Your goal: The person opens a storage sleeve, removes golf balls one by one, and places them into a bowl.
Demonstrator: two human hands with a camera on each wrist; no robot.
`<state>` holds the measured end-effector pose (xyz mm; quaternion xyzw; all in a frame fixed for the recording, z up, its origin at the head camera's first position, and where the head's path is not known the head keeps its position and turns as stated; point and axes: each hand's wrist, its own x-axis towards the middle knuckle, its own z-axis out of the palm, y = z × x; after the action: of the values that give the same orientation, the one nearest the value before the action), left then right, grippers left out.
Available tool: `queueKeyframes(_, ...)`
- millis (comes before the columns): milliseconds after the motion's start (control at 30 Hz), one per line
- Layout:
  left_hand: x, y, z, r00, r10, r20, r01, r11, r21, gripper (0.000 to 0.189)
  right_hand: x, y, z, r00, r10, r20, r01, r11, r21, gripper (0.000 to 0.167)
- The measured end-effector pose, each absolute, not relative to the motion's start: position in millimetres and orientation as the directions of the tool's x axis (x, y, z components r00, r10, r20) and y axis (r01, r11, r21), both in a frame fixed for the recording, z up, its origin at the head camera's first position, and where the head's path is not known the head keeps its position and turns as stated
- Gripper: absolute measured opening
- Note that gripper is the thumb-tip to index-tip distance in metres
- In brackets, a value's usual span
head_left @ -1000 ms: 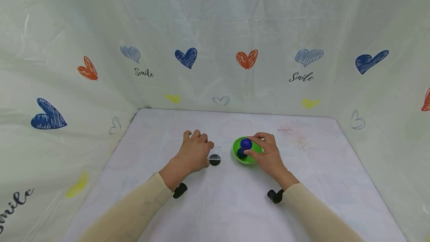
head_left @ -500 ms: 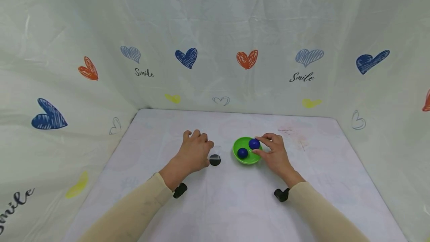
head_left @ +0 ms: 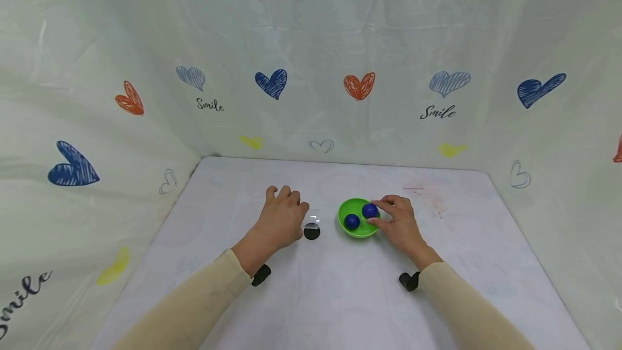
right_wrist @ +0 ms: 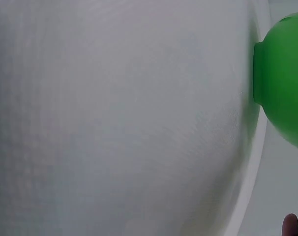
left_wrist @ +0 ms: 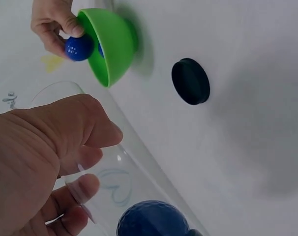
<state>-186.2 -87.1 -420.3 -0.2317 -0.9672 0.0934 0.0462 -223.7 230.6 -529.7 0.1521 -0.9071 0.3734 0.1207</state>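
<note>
My left hand (head_left: 279,221) holds a clear cylindrical container (left_wrist: 139,169), its fingers curled around the side. A blue golf ball (left_wrist: 151,220) shows at the container's lower end in the left wrist view. To the right stands a green bowl (head_left: 358,232) with a blue ball (head_left: 352,221) lying in it. At the bowl's right side, thumb and fingers of my right hand (head_left: 400,226) pinch another blue golf ball (left_wrist: 79,48), inside or just above the rim. The right wrist view shows only the bowl's outside and a fingertip.
A round black lid (left_wrist: 191,81) lies on the white tabletop (head_left: 340,296), between the left hand and the bowl in the head view. Behind the table hangs a pale curtain (head_left: 311,118) printed with hearts.
My right hand has moved right with its ball, from above the other ball to the bowl's right side, then slightly lower. The left hand stays in place.
</note>
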Motion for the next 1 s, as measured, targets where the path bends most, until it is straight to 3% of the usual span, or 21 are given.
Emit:
queueKeyframes(633,-186.6,-89.0,-428.0,-0.829,0.521,0.204,0.485,0.851,-0.203,0.019,-226.6,227.9,-525.7,-0.957,-0.184,0.226,-0.288,0.712,-0.64,0.051)
queueKeyframes(1000,-188.3,-90.4,-430.6,-0.796,0.548,0.258,0.503,0.835,-0.223,0.03,-228.9,227.6,-529.2,-0.962,-0.181,0.204,-0.271,0.722,-0.636,0.051)
